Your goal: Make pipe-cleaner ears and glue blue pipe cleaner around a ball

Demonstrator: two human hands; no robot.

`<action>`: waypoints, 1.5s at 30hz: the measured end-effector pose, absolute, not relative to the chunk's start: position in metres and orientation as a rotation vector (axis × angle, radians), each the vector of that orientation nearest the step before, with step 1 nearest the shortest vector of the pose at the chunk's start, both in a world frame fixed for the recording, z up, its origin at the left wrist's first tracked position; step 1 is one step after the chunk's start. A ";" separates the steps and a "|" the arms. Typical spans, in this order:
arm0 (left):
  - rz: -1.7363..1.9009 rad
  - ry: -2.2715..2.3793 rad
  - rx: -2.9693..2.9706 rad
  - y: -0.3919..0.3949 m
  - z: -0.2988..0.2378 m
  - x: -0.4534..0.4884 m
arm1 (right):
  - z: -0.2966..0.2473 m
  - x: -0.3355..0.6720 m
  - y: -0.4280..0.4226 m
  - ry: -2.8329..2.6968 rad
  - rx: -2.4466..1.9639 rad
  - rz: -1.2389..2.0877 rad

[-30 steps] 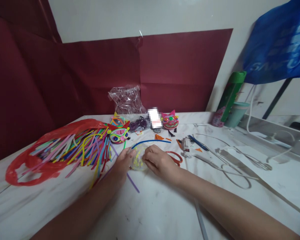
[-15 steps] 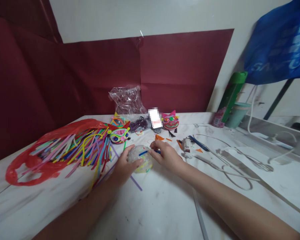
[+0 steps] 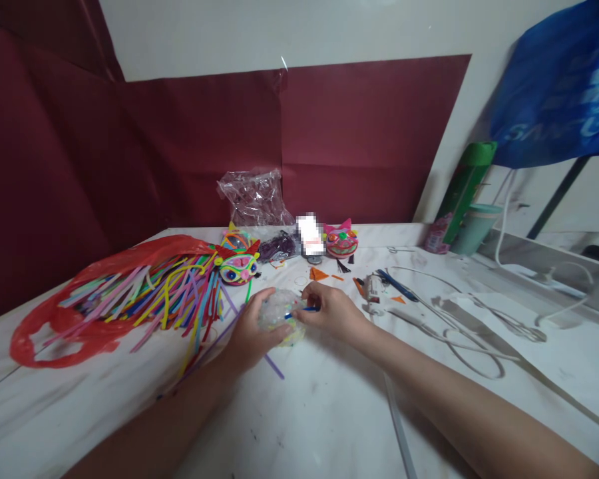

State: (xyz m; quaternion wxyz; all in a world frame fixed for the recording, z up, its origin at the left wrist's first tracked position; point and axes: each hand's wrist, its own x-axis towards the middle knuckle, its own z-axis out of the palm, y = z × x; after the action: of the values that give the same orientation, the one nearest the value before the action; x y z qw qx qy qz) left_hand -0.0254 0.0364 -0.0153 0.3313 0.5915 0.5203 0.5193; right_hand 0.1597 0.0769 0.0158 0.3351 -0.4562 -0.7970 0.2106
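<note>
Near the middle of the table, my left hand [image 3: 253, 334] grips a clear, dome-like plastic piece [image 3: 278, 309] from its left side, thumb across the front. Yellow and other coloured specks show on the piece's lower part. Pinched between the thumb and fingers of my right hand [image 3: 324, 306] is a thin blue pipe cleaner [image 3: 310, 309], lying across the right side of the clear piece. My fingers partly cover both things, and whether the blue length is fixed to the plastic I cannot tell.
Many coloured pipe cleaners [image 3: 154, 293] spill from a red plastic bag [image 3: 27, 342] at left. Behind stand a finished-looking animal face [image 3: 237, 267] and a pink one [image 3: 341, 241]. Right of my hands lie a glue gun [image 3: 374, 293], cables [image 3: 459, 332] and orange scraps [image 3: 318, 273].
The blue pipe cleaner has shifted a little to the right across the clear piece, with my right hand. The clear piece has turned slightly in my left hand.
</note>
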 end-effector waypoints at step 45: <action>1.078 0.997 1.444 0.054 0.008 -0.069 | 0.004 0.164 0.092 -2.183 -0.910 0.983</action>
State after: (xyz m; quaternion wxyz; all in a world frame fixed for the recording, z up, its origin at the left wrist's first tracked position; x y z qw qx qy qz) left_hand -0.0695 0.0539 0.0082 0.5151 0.6008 0.4151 0.4488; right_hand 0.1635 0.0918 0.0036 0.2861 -0.3403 -0.8167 0.3679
